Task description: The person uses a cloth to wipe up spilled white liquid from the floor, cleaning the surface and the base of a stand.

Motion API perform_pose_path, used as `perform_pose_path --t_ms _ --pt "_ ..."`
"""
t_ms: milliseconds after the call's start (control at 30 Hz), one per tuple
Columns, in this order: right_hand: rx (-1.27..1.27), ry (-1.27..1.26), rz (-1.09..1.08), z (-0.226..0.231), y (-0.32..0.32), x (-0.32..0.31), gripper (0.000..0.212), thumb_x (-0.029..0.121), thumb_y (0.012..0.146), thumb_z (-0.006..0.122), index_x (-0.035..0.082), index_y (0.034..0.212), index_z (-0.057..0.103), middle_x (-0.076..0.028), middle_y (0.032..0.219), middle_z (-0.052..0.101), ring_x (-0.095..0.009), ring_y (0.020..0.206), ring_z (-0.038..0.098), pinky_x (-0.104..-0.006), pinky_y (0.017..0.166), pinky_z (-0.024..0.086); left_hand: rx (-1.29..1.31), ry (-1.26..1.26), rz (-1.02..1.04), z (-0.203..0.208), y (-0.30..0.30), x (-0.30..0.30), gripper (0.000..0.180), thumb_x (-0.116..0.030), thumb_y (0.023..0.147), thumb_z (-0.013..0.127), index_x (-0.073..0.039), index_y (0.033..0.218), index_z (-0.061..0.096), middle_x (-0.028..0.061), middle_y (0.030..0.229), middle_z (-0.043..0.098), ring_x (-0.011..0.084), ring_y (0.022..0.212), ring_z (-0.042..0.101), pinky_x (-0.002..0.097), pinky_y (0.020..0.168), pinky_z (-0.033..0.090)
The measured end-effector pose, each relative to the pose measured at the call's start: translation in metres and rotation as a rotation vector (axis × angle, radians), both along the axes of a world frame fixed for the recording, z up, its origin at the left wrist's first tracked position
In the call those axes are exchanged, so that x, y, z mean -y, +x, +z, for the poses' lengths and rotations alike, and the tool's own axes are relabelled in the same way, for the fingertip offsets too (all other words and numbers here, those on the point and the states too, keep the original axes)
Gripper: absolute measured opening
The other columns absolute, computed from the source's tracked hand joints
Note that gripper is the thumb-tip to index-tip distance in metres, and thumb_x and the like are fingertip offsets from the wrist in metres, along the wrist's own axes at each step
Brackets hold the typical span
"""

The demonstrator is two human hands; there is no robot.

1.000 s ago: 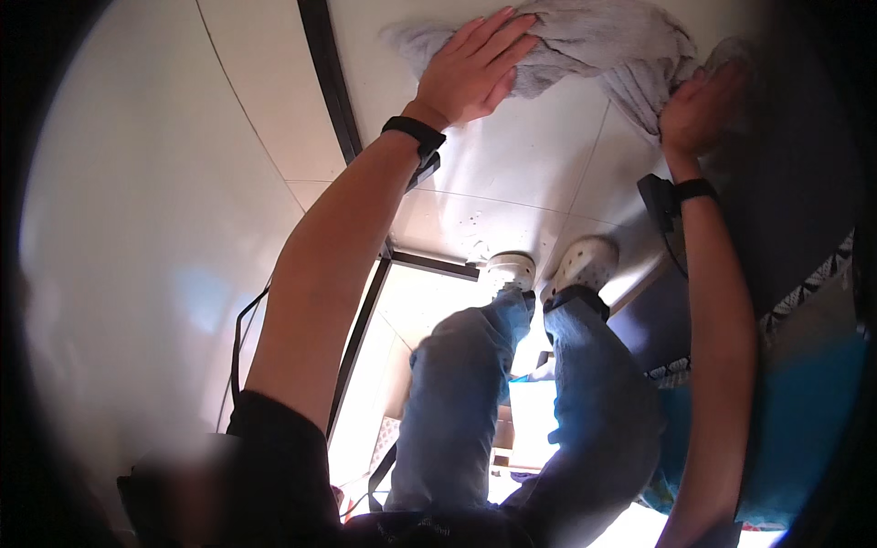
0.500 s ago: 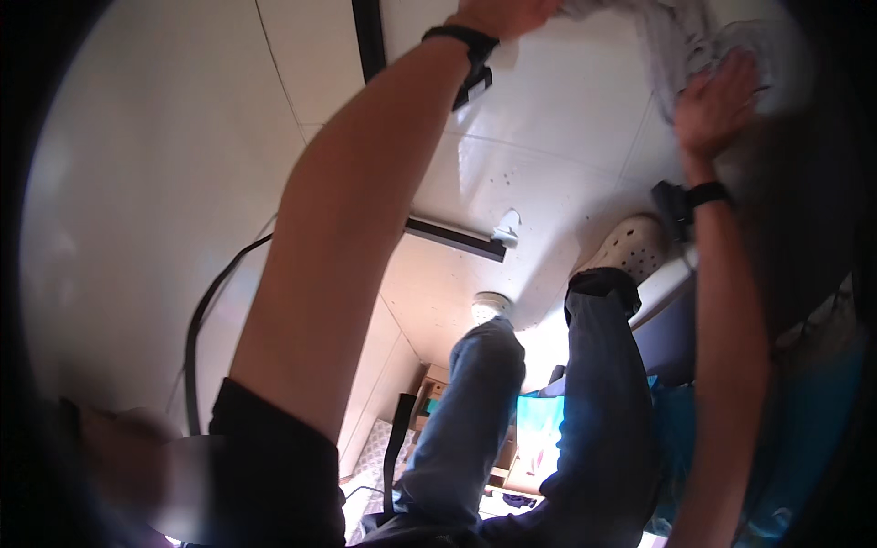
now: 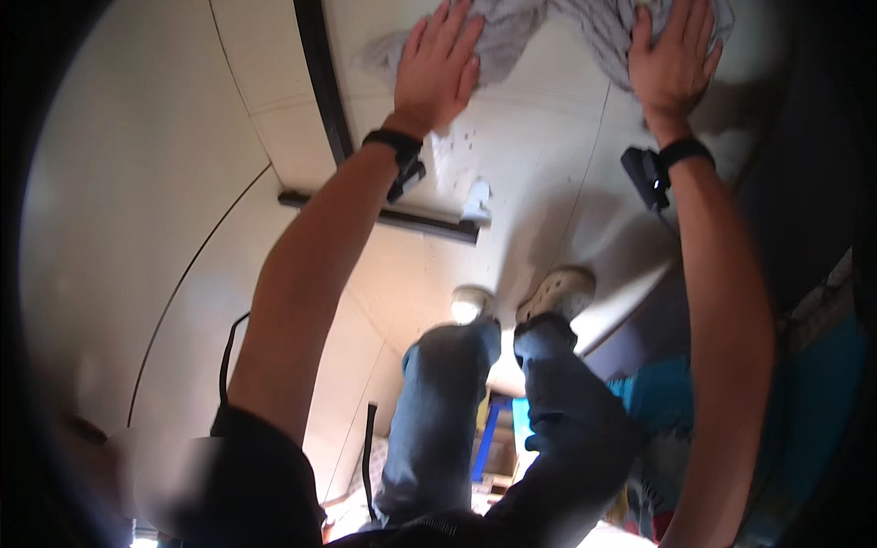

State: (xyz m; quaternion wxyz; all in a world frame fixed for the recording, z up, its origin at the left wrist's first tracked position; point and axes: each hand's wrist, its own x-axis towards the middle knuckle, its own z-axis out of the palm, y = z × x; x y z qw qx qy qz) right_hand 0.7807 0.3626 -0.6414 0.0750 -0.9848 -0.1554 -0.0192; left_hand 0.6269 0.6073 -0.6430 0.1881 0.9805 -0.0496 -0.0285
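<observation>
A wrinkled grey cloth (image 3: 513, 38) lies spread on the pale floor (image 3: 539, 119) at the top of the view. My left hand (image 3: 435, 80) rests palm down on its left part, fingers stretched out. On the right part of the cloth lies my right hand (image 3: 671, 73), fingers extended and thumb apart. Neither hand has its fingers wrapped round the fabric. Both wrists wear black straps with small dark devices. The cloth's far edge runs out of the picture.
Black strips (image 3: 429, 226) lie on the floor to the left, with a torn white piece (image 3: 477, 201) by one end. My feet wear light perforated clogs (image 3: 559, 294). Dark furniture (image 3: 804, 210) stands along the right. A blue bag-like item (image 3: 662, 393) sits near my right leg.
My left hand has come back toward me and lies flat on the cloth. My right hand has shifted slightly forward and left. The right clog has stepped back toward the left one.
</observation>
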Motion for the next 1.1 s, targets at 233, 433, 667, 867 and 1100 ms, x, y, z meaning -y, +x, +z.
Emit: perform_pose_path --t_ms 233,433,667,867,1100 --pt "-0.014 0.040 0.003 0.018 -0.015 -0.007 0.061 0.031 0.095 0.049 -0.005 0.142 0.033 -0.023 0.149 0.033 -0.038 0.137 0.032 -0.0429 0.115 0.026 0.021 0.052 0.012 0.013 -0.001 0.007 0.050 -0.021 0.093 0.045 -0.001 0.139 0.041 0.0191 0.150 0.032 0.0362 0.138 0.030 0.0472 0.113 0.023" --pt "0.246 0.049 0.216 -0.030 0.022 0.016 0.054 0.027 0.095 0.051 -0.003 0.139 0.041 -0.023 0.147 0.035 -0.033 0.135 0.037 -0.0422 0.111 0.030 0.176 0.018 -0.041 -0.002 0.000 0.016 0.052 -0.017 0.092 0.045 0.002 0.140 0.038 0.0224 0.149 0.033 0.0393 0.137 0.030 0.0472 0.113 0.023" --pt "0.291 0.255 0.067 -0.052 -0.101 0.039 0.050 0.033 0.096 0.046 0.008 0.140 0.044 -0.010 0.147 0.040 -0.026 0.138 0.035 -0.0478 0.111 0.025 0.209 0.054 -0.202 -0.020 -0.058 0.035 0.053 -0.028 0.098 0.043 -0.004 0.144 0.033 0.0141 0.155 0.024 0.0309 0.144 0.021 0.0477 0.115 0.019" --pt "0.107 0.213 0.007 -0.031 -0.187 0.101 0.051 0.028 0.097 0.046 0.011 0.145 0.038 -0.007 0.154 0.031 -0.024 0.142 0.028 -0.0464 0.114 0.022 -0.154 -0.125 -0.536 0.010 -0.149 0.126 0.054 -0.027 0.097 0.049 -0.001 0.143 0.034 0.0151 0.156 0.020 0.0313 0.145 0.019 0.0465 0.117 0.017" --pt "0.014 0.272 -0.001 -0.035 -0.209 0.117 0.058 0.018 0.092 0.048 0.013 0.148 0.032 -0.004 0.157 0.025 -0.021 0.145 0.021 -0.0488 0.116 0.015 -0.162 -0.125 -0.631 0.023 -0.167 0.138 0.058 -0.009 0.084 0.056 0.004 0.138 0.039 0.0181 0.154 0.023 0.0329 0.144 0.021 0.0426 0.117 0.021"
